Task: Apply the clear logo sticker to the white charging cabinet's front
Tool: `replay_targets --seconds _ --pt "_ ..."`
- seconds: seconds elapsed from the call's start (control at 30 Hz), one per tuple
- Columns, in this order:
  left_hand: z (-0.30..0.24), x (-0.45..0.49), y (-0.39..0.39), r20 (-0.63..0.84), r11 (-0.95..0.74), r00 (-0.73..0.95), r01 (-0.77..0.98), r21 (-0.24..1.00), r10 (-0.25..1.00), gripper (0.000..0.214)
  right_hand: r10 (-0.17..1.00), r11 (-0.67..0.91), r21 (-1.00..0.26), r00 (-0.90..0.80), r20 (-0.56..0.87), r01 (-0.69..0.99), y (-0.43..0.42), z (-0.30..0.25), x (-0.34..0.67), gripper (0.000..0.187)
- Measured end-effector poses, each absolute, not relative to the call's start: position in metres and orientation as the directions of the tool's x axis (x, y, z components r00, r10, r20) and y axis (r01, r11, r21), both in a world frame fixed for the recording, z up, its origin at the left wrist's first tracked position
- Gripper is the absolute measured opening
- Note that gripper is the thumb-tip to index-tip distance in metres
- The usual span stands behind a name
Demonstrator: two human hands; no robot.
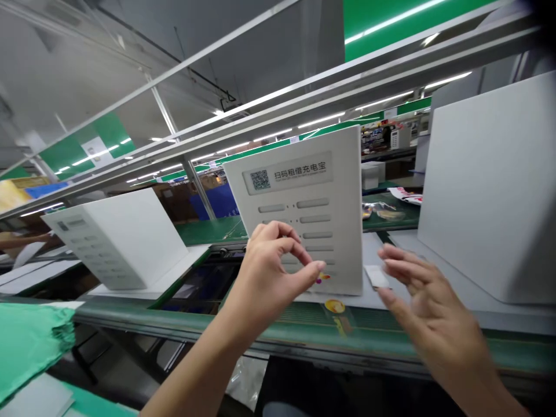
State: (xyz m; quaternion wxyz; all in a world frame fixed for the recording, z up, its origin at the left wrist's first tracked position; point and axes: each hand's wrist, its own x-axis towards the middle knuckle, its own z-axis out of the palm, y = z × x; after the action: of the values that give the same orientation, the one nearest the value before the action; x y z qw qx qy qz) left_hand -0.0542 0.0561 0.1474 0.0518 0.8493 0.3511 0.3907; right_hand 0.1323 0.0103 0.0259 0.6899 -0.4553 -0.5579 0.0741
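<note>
A white cabinet (347, 214) with a QR code, Chinese lettering and rows of slots stands upright in front of me. My left hand (278, 260) is before its lower slots, thumb and fingertips drawn together in a pinch; anything held there is too small to make out. Just below the thumb, a small colourful mark (322, 279) shows on the cabinet's lower front. My right hand (430, 307) is right of the cabinet, thumb and fingers apart. A small white piece (377, 277) appears between or behind its fingertips; contact is unclear. Below the cabinet is a yellow sticker-like piece (335, 306).
Another white cabinet (130, 243) sits on a board to the left, and a large white casing (486, 197) stands on the right. Along the front runs the green conveyor edge (278, 324). Green foam sheets (32, 347) lie at lower left. Metal rails (260, 110) cross overhead.
</note>
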Motion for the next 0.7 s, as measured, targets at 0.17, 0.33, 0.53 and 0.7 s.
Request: replay_targets --seconds 0.17,0.33,0.53,0.7 --pt "0.147 -0.049 0.058 0.676 -0.756 0.405 0.546 0.361 0.616 0.018 0.919 0.231 -0.862 0.392 0.041 -0.452 0.012 -0.025 0.127 0.044" --pt "0.143 -0.051 0.062 0.696 -0.722 0.322 0.561 0.406 0.642 0.022 0.934 0.213 -0.702 0.352 -0.058 -0.680 0.006 -0.029 0.117 0.044" --pt "0.131 -0.067 0.075 0.647 -0.657 0.236 0.518 0.547 0.725 0.024 0.915 0.143 -0.735 0.372 -0.158 -0.663 0.015 -0.029 0.119 0.033" --pt "0.106 -0.094 0.092 0.431 -0.494 0.248 0.337 0.801 0.868 0.027 0.901 0.145 -0.854 0.424 -0.095 -0.500 0.022 -0.033 0.121 0.035"
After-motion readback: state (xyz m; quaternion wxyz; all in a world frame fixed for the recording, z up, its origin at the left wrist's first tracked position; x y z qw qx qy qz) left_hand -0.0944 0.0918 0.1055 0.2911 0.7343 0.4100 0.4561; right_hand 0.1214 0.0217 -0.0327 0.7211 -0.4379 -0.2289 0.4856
